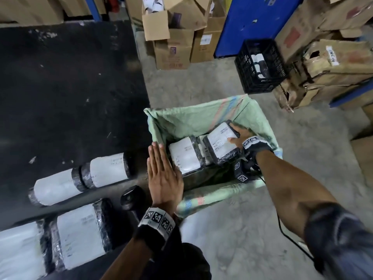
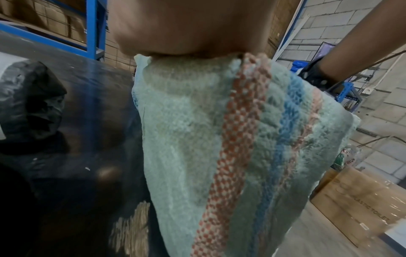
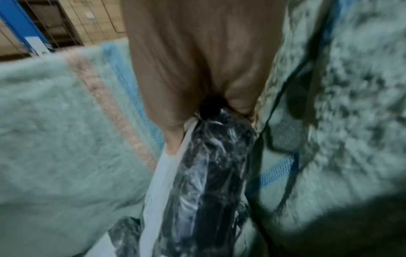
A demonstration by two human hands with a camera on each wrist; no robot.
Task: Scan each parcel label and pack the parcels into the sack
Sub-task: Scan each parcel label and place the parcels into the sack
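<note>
A green woven sack [image 1: 201, 118] stands open on the floor beside the black table [image 1: 60, 87]. My right hand [image 1: 235, 134] reaches into it and grips a black-wrapped parcel with a white label [image 1: 221, 141]; in the right wrist view the same parcel [image 3: 208, 173] hangs from the hand inside the sack [image 3: 54, 121]. Another labelled parcel [image 1: 184, 155] lies in the sack. My left hand [image 1: 161, 168] lies flat with straight fingers on the sack's left rim [image 2: 197, 130]. Several labelled parcels [image 1: 58, 186] [image 1: 109, 168] [image 1: 78, 233] and a black scanner [image 1: 132, 197] rest on the table.
A black plastic crate [image 1: 260, 65] holding parcels stands on the concrete floor behind the sack. Cardboard boxes [image 1: 173, 47] [image 1: 333, 63] and a blue rack panel [image 1: 252, 23] line the back and right. A black cable [image 1: 282, 229] hangs below my right forearm.
</note>
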